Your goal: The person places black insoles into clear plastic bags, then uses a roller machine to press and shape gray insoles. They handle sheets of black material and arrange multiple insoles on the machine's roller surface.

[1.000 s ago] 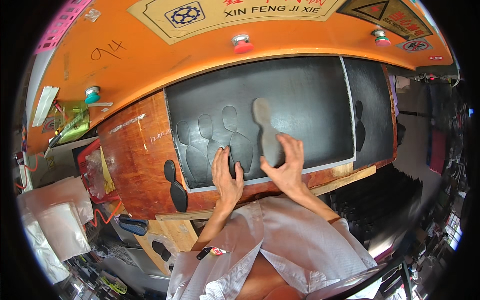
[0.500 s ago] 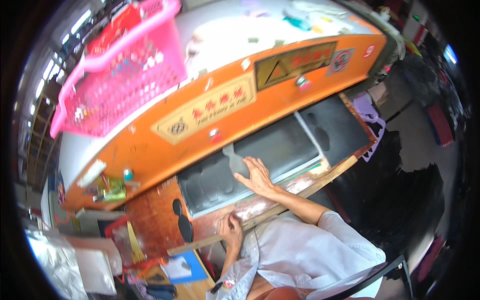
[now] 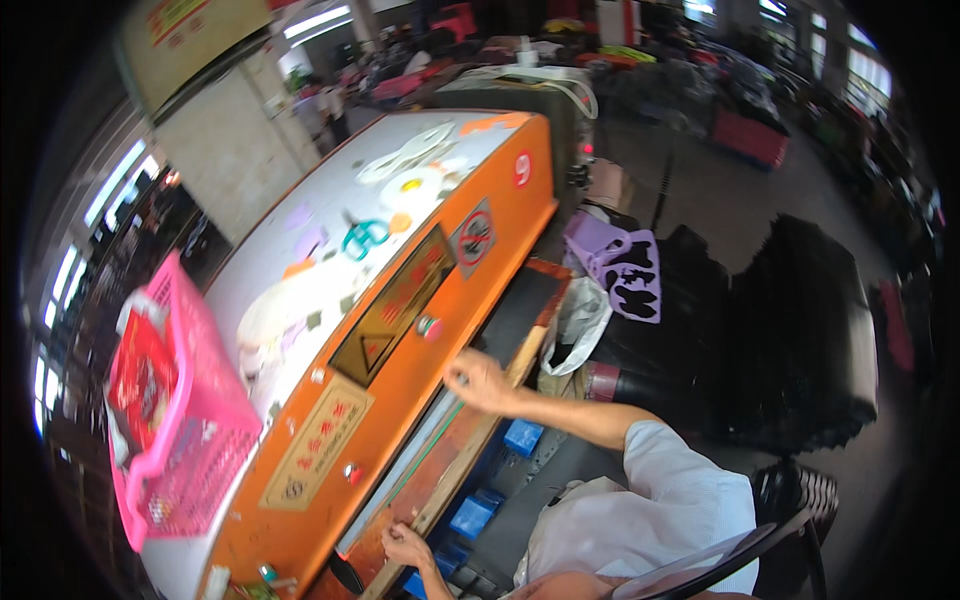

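Observation:
My right hand [image 3: 480, 382] is over the far part of the long work board, its fingers curled together. What it may hold is too blurred to make out. Beyond it lies a black sheet [image 3: 520, 308], partly hidden by the orange machine [image 3: 390, 395]. At the near end, my left hand [image 3: 405, 547] has bent fingers at the board's wooden edge [image 3: 462, 470]; anything in them is hidden. Close to it lies a dark rounded flat piece [image 3: 347, 574]. Between the hands run a pale strip [image 3: 400, 482] and a thin green line [image 3: 437, 433].
On the machine's white top are teal scissors [image 3: 366, 238], scraps and a pink basket [image 3: 205, 450] holding a red packet. Red-capped buttons [image 3: 430, 328] stick out of its front. A purple cut-out sheet [image 3: 635, 280], a white bag [image 3: 583, 322] and black sheets [image 3: 800, 340] lie to the right.
The view has swung right. My right hand has left the grey sole-shaped piece it lay over with fingers spread, and is now curled up. My left hand stays by the board's edge.

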Demonstrator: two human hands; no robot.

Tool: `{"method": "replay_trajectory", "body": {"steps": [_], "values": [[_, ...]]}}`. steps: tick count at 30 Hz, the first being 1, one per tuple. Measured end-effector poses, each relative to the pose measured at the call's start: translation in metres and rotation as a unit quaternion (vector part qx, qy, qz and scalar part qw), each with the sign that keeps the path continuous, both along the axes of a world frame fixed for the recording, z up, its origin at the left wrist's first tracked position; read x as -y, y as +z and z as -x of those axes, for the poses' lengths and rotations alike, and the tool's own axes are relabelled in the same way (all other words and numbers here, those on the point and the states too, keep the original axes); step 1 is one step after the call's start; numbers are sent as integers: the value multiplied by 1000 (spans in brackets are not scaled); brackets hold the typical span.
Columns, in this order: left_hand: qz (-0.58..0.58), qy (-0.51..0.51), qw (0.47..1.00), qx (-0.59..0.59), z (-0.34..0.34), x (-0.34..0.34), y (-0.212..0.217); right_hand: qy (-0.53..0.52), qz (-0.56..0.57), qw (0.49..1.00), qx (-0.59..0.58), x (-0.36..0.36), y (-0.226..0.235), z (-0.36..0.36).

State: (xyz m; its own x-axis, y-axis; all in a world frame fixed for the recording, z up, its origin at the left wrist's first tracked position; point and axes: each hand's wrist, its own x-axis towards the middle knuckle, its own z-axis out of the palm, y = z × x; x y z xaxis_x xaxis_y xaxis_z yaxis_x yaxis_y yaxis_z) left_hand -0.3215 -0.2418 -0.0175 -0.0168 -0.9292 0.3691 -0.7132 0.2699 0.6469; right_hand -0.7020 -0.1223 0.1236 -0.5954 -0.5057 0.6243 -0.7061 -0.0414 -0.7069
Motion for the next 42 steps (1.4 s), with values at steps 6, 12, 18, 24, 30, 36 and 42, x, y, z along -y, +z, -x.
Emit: {"method": "replay_trajectory", "body": {"steps": [6,12,18,24,30,36,42], "values": [[25,29,997,60,9,19,15,78,-163,983,10,-11,-81,-86],[19,-38,999,7,3,15,20,112,-157,978,-74,-3,-117,-131],[-15,-66,998,-3,-3,12,14,104,-166,975,-102,6,-132,-125],[-22,-87,995,-40,-15,-33,-3,110,-242,962,-65,-48,-127,-137],[-47,-128,990,-41,-28,-93,17,35,-173,983,-50,-43,-94,-184],[-64,-210,971,-94,15,-72,54,96,-291,951,-40,16,-78,-240],[-98,-211,970,77,8,-128,46,211,-166,817,511,-35,-78,-198]]}}
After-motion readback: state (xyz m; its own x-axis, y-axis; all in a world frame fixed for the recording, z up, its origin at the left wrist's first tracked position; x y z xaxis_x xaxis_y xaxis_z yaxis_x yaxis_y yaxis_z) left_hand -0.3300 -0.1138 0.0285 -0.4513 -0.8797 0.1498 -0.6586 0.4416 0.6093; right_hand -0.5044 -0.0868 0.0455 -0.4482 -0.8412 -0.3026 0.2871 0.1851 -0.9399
